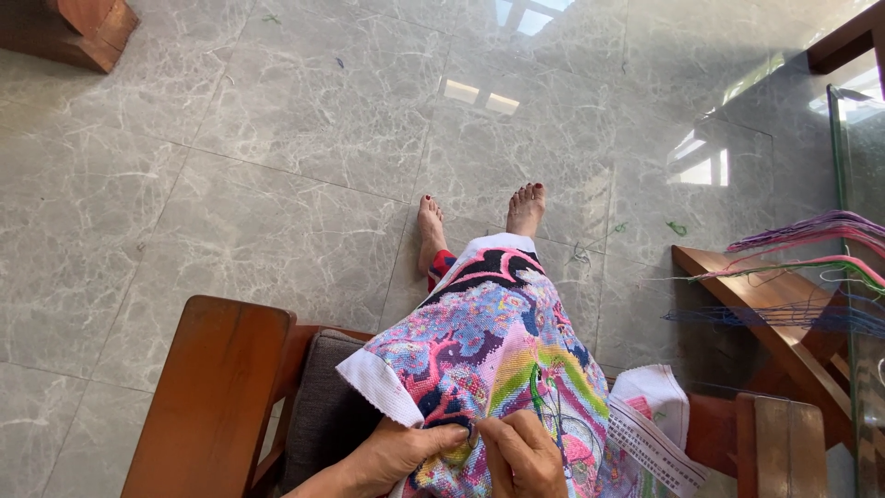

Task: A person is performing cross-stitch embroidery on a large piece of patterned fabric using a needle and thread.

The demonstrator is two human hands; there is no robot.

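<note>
Multicoloured embroidery cloth (489, 350) over lap, left hand (392, 454) and right hand (524, 456) grips pinched shut on its near edge.

**Grey marble floor and what rests on it**

The polished grey marble-look tile floor (277, 157) fills the view. A wooden armchair (217, 397) with a grey seat cushion (323, 415) stands at 7 o'clock. Two bare feet (479, 226) rest on the tiles near the centre. Another wooden furniture piece (78, 28) sits at 10 o'clock. Small green thread scraps (678, 228) lie at 3 o'clock.
</note>
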